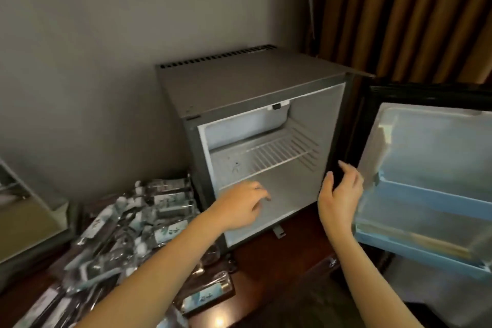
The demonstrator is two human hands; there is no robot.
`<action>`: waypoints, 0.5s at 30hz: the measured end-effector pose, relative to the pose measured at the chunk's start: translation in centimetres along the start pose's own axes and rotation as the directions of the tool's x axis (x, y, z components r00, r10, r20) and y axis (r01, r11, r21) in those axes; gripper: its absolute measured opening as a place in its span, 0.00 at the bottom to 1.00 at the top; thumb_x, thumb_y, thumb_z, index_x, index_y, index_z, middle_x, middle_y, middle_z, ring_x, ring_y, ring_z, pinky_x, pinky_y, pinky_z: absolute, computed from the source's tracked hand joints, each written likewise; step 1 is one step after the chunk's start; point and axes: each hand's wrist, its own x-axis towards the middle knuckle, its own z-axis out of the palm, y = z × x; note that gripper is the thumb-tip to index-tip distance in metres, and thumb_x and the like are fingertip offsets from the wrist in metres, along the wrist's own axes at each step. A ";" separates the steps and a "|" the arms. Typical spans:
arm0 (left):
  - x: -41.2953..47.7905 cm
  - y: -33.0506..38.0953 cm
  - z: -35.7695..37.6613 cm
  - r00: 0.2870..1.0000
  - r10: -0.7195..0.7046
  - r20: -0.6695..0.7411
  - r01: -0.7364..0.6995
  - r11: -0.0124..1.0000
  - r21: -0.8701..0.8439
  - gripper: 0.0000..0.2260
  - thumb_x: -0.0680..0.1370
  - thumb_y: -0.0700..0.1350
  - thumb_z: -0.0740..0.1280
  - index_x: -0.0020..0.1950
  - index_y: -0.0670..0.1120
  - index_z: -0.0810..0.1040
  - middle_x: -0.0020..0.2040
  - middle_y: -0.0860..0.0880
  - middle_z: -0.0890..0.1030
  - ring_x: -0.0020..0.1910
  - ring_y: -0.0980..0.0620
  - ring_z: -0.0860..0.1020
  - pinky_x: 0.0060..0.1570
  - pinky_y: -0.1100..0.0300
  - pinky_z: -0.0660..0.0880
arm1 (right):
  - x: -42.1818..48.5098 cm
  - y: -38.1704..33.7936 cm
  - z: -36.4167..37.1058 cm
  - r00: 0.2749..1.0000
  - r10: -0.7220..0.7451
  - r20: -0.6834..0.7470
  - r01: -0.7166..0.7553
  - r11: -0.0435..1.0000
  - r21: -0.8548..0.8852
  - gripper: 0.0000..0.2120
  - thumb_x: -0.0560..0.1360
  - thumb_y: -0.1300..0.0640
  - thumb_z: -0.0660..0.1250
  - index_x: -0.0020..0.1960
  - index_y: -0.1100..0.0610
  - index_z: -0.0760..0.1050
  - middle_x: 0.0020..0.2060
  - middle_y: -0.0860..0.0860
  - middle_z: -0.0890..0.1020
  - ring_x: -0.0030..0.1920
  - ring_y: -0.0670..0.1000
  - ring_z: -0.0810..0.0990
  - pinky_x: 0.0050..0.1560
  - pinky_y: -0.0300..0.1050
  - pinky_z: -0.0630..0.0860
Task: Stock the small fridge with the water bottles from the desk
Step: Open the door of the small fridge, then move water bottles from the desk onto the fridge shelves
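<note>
The small grey fridge (239,88) stands on the dark wooden desk (279,269) with its door (431,168) swung wide to the right. Inside I see a white wire shelf (277,154) and bare white walls, with no bottles. Several clear water bottles (149,216) with pale labels lie in a heap on the desk left of the fridge. My left hand (239,208) reaches in front of the fridge's lower compartment, fingers relaxed and holding nothing. My right hand (340,192) hovers by the fridge's right front edge, fingers loosely spread, empty.
A grey wall is behind the fridge and brown striped curtains (399,16) hang at the back right. The door's inner racks (426,221) are pale blue. A framed glass panel (24,210) leans at the far left. One more bottle (207,293) lies near the desk's front.
</note>
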 end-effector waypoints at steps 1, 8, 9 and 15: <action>-1.0 -0.5 -0.1 1.000 -0.011 0.021 0.011 1.000 -0.002 0.14 0.80 0.41 0.56 0.64 0.48 0.73 0.63 0.49 0.73 0.61 0.50 0.72 0.59 0.53 0.70 | -1.5 0.1 0.7 0.997 -0.009 0.076 0.012 0.999 -0.035 0.17 0.79 0.58 0.59 0.67 0.62 0.67 0.66 0.61 0.66 0.68 0.59 0.63 0.66 0.51 0.63; -9.4 -4.0 0.8 0.997 -0.057 0.060 0.064 0.989 -0.130 0.13 0.80 0.43 0.57 0.62 0.49 0.75 0.60 0.50 0.77 0.58 0.51 0.75 0.57 0.53 0.72 | -11.1 0.1 2.7 0.944 0.158 0.290 -0.105 0.976 -0.189 0.17 0.79 0.56 0.59 0.66 0.59 0.68 0.67 0.58 0.66 0.67 0.58 0.64 0.64 0.51 0.65; -10.8 -4.6 1.0 0.996 -0.082 0.035 0.086 0.984 -0.157 0.13 0.80 0.43 0.58 0.62 0.49 0.76 0.60 0.50 0.78 0.57 0.51 0.75 0.56 0.54 0.72 | -12.2 -0.1 3.0 0.934 0.162 0.319 -0.098 0.973 -0.208 0.17 0.79 0.55 0.59 0.66 0.59 0.68 0.67 0.58 0.67 0.67 0.58 0.65 0.64 0.51 0.65; -18.2 -7.9 3.9 0.972 -0.215 0.096 0.230 0.954 -0.192 0.13 0.79 0.45 0.61 0.62 0.50 0.75 0.59 0.50 0.77 0.57 0.52 0.75 0.56 0.55 0.72 | -18.6 -1.3 5.8 0.823 0.137 0.552 0.005 0.969 -0.249 0.14 0.79 0.55 0.59 0.63 0.56 0.71 0.65 0.55 0.68 0.61 0.56 0.72 0.62 0.52 0.72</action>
